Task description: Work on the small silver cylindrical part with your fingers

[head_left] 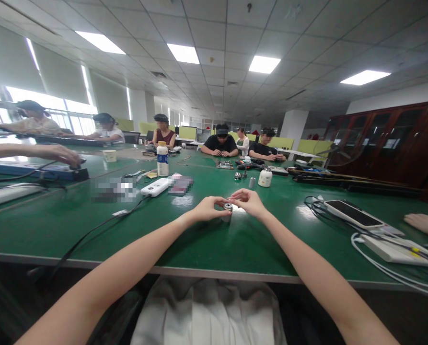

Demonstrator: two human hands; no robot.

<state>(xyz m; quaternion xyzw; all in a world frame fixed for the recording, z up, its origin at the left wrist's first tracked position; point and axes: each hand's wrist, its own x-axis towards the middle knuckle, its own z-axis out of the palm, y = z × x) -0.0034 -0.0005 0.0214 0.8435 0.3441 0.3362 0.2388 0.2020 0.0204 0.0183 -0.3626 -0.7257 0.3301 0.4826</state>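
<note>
Both hands out in front, meeting over the green table (235, 244), mid-width, a bit in from the near edge. My left hand (207, 209) and right hand (248, 200) are pinched from either side on a small round metal part (228, 207). Only its top rim shows; fingers cover the rest, and I can't tell if it touches the table.

Near edge runs across just below my forearms. Open green surface left and right of the hands.

Far of them: white jar (265, 178), small metal bits too small to identify, white bottle (162, 160), white power strip (156, 187) with cable trailing near-left. Some items far-left are blurred out.

Right: phone (353, 213) and white cables; someone else's hand (424, 224) is cut off at the frame edge.
</note>
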